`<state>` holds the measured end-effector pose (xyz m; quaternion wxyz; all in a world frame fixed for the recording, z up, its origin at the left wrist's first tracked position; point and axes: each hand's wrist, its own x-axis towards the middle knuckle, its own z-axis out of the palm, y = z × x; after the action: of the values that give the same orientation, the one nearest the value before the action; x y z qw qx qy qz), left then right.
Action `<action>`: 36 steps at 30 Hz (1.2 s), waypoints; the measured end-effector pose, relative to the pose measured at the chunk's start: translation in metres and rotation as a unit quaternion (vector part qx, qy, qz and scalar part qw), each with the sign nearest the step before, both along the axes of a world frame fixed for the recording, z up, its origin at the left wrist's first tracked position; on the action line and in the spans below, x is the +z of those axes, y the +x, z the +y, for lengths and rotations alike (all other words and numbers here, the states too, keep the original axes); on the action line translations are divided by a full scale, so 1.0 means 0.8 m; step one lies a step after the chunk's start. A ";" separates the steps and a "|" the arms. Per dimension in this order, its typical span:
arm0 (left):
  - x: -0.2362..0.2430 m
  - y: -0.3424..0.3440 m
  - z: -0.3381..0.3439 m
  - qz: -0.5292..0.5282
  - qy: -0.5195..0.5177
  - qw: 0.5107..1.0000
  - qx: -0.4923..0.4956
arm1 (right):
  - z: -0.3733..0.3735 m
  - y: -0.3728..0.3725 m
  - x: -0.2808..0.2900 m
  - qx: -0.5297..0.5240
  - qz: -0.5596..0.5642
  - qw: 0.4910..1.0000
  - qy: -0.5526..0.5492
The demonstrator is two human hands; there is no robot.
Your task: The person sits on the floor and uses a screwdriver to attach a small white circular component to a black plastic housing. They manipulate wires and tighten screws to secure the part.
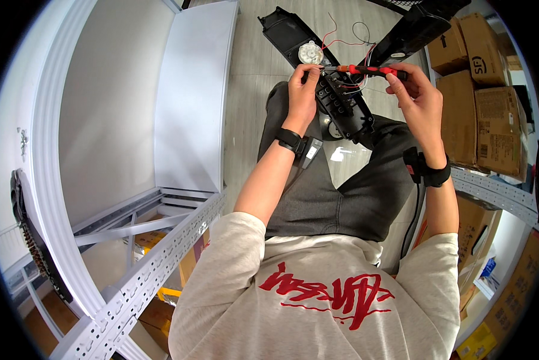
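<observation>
My right hand (pixel 421 102) grips a red-and-black screwdriver (pixel 371 71) by the end of its handle. Its shaft lies almost level and points left. My left hand (pixel 303 99) is closed in a pinch at the screwdriver's tip; whatever is between the fingertips is too small to make out. Under both hands is a long black plastic housing (pixel 355 117), slanting from far left down between my knees. A round whitish part (pixel 310 53) sits in it beside my left fingertips. Thin red wires (pixel 347 42) run from there toward a second black housing (pixel 410 30) at the far right.
Cardboard boxes (pixel 497 123) are stacked on a metal rack to my right. A white panel (pixel 191 96) and perforated metal shelf beams (pixel 143 291) stand on my left. Both wrists wear black bands, with a cable (pixel 412 219) trailing from the right one.
</observation>
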<state>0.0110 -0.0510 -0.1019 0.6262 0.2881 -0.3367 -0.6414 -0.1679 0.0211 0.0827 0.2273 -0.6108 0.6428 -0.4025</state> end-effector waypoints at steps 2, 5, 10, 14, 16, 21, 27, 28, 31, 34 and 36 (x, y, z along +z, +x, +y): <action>0.002 -0.003 0.000 0.006 -0.001 1.000 0.005 | 0.000 0.001 0.000 0.002 0.009 1.000 -0.008; -0.002 -0.001 -0.002 -0.007 0.017 1.000 -0.010 | 0.000 0.005 0.000 0.002 0.017 1.000 -0.016; 0.006 -0.001 -0.001 0.026 0.030 0.999 -0.033 | 0.000 0.005 -0.004 0.001 0.028 0.999 -0.032; 0.007 -0.002 0.000 -0.008 0.007 1.000 -0.005 | 0.000 0.010 -0.006 0.000 0.036 0.999 -0.039; 0.005 -0.001 0.000 0.021 0.019 0.999 -0.017 | 0.000 0.011 -0.005 -0.002 0.044 0.998 -0.040; 0.015 0.003 0.004 0.086 0.057 0.994 -0.040 | 0.002 0.008 -0.006 -0.002 0.048 0.998 -0.051; 0.010 0.004 0.003 0.075 0.042 0.996 -0.035 | 0.002 0.007 -0.006 0.001 0.026 0.999 -0.024; 0.010 0.003 0.002 0.075 0.040 0.996 -0.035 | 0.002 0.005 -0.007 0.000 0.023 1.000 -0.020; 0.013 0.004 0.003 0.078 0.040 0.995 -0.039 | -0.001 -0.002 -0.012 -0.002 0.021 1.000 -0.010; 0.012 0.004 0.003 0.082 0.043 0.995 -0.045 | -0.003 -0.006 -0.012 0.001 0.035 0.999 -0.001; 0.010 0.004 0.003 0.078 0.040 0.995 -0.046 | -0.004 -0.009 -0.010 0.001 0.051 0.999 0.011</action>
<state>0.0144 -0.0489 -0.0936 0.6081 0.2463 -0.2741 -0.7031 -0.1747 0.0177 0.0748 0.2010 -0.6285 0.6573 -0.3639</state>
